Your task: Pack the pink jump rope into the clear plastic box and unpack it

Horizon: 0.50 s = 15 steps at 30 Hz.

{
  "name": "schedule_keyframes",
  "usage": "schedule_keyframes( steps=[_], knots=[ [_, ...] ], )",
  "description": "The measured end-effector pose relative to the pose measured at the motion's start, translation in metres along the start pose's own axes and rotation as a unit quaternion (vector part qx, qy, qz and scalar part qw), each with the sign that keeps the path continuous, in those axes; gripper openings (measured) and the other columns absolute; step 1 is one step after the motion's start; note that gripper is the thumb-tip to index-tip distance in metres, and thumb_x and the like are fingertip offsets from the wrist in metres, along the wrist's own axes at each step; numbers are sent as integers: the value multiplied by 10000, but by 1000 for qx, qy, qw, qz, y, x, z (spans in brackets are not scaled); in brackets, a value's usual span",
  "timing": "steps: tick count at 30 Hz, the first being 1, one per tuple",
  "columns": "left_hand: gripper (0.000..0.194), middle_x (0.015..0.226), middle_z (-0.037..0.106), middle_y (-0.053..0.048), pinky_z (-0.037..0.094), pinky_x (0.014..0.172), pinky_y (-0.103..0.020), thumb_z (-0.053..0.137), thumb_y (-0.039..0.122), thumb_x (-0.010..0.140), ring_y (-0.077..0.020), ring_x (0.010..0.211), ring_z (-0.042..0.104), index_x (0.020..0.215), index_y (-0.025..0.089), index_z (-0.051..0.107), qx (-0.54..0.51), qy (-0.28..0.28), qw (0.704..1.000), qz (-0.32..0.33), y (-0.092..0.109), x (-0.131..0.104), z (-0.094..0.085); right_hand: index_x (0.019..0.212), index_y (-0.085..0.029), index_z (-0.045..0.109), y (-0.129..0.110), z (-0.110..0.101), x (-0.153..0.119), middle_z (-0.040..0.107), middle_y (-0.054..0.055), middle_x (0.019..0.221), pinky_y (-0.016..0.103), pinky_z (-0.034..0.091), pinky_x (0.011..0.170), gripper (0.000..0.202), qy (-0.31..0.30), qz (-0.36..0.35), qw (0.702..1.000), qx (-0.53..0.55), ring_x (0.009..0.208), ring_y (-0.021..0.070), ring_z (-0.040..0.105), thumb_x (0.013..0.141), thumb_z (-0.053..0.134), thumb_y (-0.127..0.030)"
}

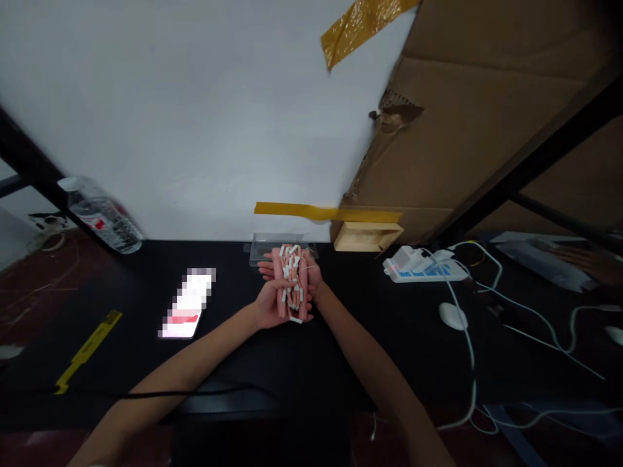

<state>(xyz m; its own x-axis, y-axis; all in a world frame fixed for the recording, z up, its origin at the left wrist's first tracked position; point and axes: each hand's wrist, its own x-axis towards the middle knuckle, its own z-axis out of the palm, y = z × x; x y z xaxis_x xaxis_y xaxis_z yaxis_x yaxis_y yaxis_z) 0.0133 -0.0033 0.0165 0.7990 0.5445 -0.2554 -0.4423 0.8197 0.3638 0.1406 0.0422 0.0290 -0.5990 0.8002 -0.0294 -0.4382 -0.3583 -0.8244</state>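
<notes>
A bundle of pink rolls and thin pink pieces with white ends (pixel 293 279) is held between both hands above the black table (pixel 233 363). My left hand (pixel 271 303) wraps round its lower left side, the thumb lying across the front. From the right, my right hand (pixel 314 271) supports the bundle, with its fingers partly hidden behind. Just behind the hands sits a clear plastic tray (pixel 260 245), partly covered by them.
A lit phone (pixel 187 305), a yellow strip (pixel 87 350) and a water bottle (pixel 104 217) are on the left. Toward the right are a wooden box (pixel 365 237), a power strip (pixel 423 267), a white mouse (pixel 453 316) and loose cables. A wall stands behind.
</notes>
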Motion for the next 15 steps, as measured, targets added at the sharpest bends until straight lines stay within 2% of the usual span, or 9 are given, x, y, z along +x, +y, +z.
schedule_keyframes(
  steps=[4,9,12,15],
  knots=[
    [343,981,742,-198,469,916,-494,565,234,834,-299,883,721,1075,25,691,13,-22,999,-39,-2,0,-3,1222,-103,621,7,-15,-6,724,169,1140,496,501,1015,710,-51,-18,998,36,1158,335,639,796,493,-657],
    [337,996,747,-195,389,1017,-548,568,237,831,-367,1042,694,1071,46,707,15,-74,996,-46,-6,0,-9,1240,-101,594,9,-27,-4,716,116,997,461,515,1000,694,-77,-11,996,51,1066,309,667,710,610,-547],
    [345,995,746,-202,372,1042,-518,559,240,847,-358,1057,693,1082,31,703,18,-78,996,-39,-8,1,-14,1279,-108,555,7,-28,-5,707,100,1015,480,486,1031,725,-89,-1,995,42,1060,295,664,690,610,-527],
    [361,1019,736,-227,370,1052,-493,541,236,873,-351,1066,691,1099,-2,689,12,-91,995,-31,-9,2,-16,1294,-104,524,3,-24,-7,689,155,1152,502,453,1057,772,-80,-11,996,32,1182,315,609,705,584,-599]
  ],
)
